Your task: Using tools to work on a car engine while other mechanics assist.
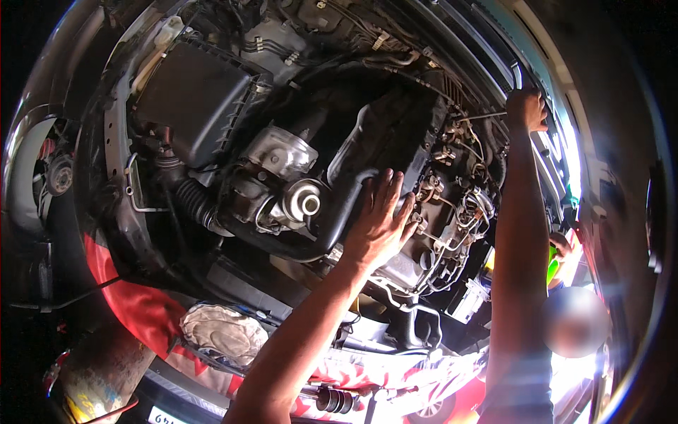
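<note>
Over engine bay: left hand [378,222] flat, grip open, braced on black hose [347,205] for support; right hand [526,109] grip closed on bay edge [540,152], steadying reach.

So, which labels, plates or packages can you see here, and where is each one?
Plate: bottom edge, left of centre, a white strip with dark characters, partly cut off.
Container: lower right of the engine, pale and boxy, with a blurred light patch; cannot tell if that is a label.
No screens or signs.
</note>
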The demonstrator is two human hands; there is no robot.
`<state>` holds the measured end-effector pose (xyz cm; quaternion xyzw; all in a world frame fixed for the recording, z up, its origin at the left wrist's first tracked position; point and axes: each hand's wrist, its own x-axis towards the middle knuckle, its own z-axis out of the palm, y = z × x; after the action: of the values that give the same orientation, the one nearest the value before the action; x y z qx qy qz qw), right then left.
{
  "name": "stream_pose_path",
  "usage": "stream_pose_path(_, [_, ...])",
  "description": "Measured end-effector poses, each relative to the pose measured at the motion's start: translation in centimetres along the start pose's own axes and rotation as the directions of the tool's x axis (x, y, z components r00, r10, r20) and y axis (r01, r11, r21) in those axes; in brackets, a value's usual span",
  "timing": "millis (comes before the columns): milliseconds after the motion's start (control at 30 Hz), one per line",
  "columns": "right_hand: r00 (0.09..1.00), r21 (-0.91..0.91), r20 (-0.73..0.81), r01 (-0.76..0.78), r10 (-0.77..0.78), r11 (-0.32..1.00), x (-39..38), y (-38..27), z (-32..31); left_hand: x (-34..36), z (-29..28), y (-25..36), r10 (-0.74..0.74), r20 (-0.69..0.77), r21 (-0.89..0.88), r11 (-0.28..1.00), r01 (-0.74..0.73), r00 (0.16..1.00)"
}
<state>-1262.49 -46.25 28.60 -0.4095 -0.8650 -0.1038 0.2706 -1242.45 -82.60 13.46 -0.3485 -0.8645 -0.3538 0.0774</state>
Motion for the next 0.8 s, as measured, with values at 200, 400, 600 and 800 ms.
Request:
stream_pose_path(200, [0.988,0.127,-0.129,-0.065,0.081,0.990,-2.4,-3.6,-0.1,0.1,-0.3,-0.5,-0.019,-0.006,-0.016,1.000,0.019,1.000])
stream_pose_path(400, [0.978,0.252,-0.188,-0.041,0.090,0.967,-2.2,-3.3,0.3,0.2,-0.2,-0.1,0.002,0.032,-0.015,1.000,-0.002,0.999])
stream_pose_path(600, [0.858,0.371,-0.458,0.421,-0.231,0.828,-1.5,-1.7,1.9,0.6,0.0,0.5,0.004,0.032,-0.006,1.000,-0.003,0.999])
stream_pose_path(800, [0.777,0.418,-0.574,0.551,-0.261,0.722,-1.9,0.0,1.9,0.4,-0.3,0.5,0.020,0.049,-0.003,1.000,-0.020,0.999])
